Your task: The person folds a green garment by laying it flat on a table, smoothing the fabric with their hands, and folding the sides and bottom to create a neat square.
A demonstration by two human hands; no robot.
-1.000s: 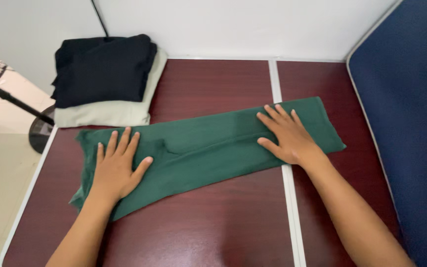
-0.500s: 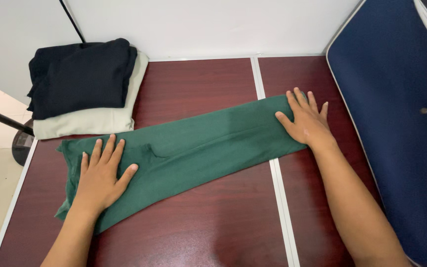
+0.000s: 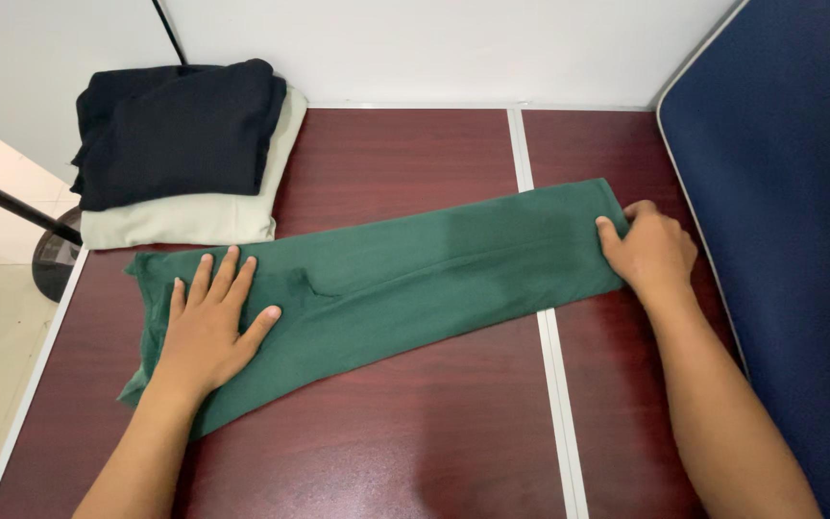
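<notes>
A dark red-brown desk (image 3: 405,432) fills most of the view, seen from above, with a pale strip (image 3: 540,317) running front to back right of centre. A large navy padded panel (image 3: 790,221) stands along the desk's right edge.

Across the middle lies a green garment (image 3: 415,269), folded into a long narrow band that slants from lower left to upper right. Its right end crosses the pale strip.

At the far left corner sits a stack of folded clothes: a black piece (image 3: 180,130) on top of a cream one (image 3: 194,216), just beyond the green band's left end.

The left hand (image 3: 206,332) lies flat on the band's left end, fingers spread wide, pinning it down. The right hand (image 3: 653,252) is at the band's right end, fingers curled around the cloth's edge, gripping it.

This looks like the lengthwise fold done and an end-to-end fold beginning. The next move seems to call for lifting the right end and carrying it toward the left hand, edges aligned.

Little stands in the way; the navy panel crowds the right arm, and the stack sits near the landing spot.
</notes>
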